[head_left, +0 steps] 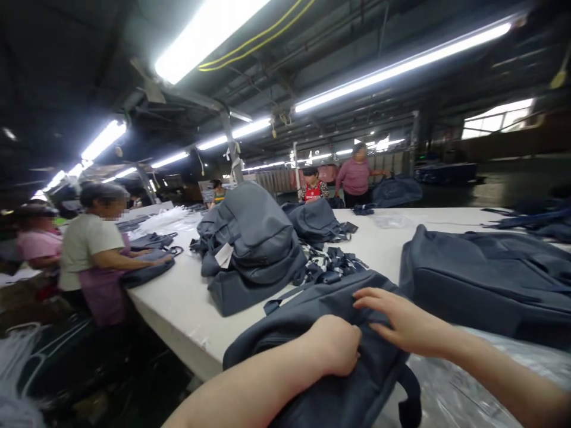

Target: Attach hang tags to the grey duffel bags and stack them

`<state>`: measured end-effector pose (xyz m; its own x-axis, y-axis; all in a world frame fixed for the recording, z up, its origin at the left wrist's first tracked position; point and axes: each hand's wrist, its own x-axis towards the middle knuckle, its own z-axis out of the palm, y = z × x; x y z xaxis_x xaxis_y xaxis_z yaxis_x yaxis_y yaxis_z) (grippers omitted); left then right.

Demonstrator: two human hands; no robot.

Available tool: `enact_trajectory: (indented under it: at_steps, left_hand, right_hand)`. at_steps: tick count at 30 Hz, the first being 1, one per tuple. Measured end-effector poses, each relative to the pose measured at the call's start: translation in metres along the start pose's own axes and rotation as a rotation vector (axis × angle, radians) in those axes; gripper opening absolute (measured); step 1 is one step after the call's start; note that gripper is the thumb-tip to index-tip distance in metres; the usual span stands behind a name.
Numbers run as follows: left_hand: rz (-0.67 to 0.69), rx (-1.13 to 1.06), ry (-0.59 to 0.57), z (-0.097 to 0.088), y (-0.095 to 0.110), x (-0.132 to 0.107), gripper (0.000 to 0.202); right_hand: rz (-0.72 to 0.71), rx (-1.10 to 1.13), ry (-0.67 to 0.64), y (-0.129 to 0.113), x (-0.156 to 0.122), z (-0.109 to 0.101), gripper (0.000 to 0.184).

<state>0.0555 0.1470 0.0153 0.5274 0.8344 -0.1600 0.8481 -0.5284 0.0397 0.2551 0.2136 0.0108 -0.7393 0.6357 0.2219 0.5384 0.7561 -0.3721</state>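
A dark blue-grey backpack [312, 309] lies on the white table [178, 297] right in front of me. My left hand [334, 345] is closed in a fist, pressed on its fabric and seemingly gripping a fold. Beside it, my right hand [399, 321] lies on the same backpack with its fingers stretched out flat. Under the bag's right side lies a sheet of clear plastic [464, 386].
A pile of grey backpacks [254, 244] with loose straps [330, 261] sits mid-table; another large backpack [486, 279] lies at the right. A person in a white shirt [89, 249] works at the left edge. Other people [354, 175] stand at the far end.
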Motion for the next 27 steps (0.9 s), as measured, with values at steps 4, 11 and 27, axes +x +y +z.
enact_trajectory:
  at_steps: [4, 11, 27]
  left_hand:
    - [-0.137, -0.164, 0.142, -0.006, -0.011, -0.006, 0.031]
    - [-0.299, -0.452, 0.315, -0.033, -0.036, -0.036, 0.022]
    - [-0.941, -1.302, 0.449, 0.149, -0.149, -0.296, 0.048]
  right_hand:
    - [-0.045, -0.002, -0.065, -0.002, 0.0, 0.015, 0.064]
    - [-0.163, -0.116, 0.171, -0.017, 0.026, 0.028, 0.026]
    - [-0.036, -0.322, 0.157, -0.004, 0.083, 0.056, 0.018]
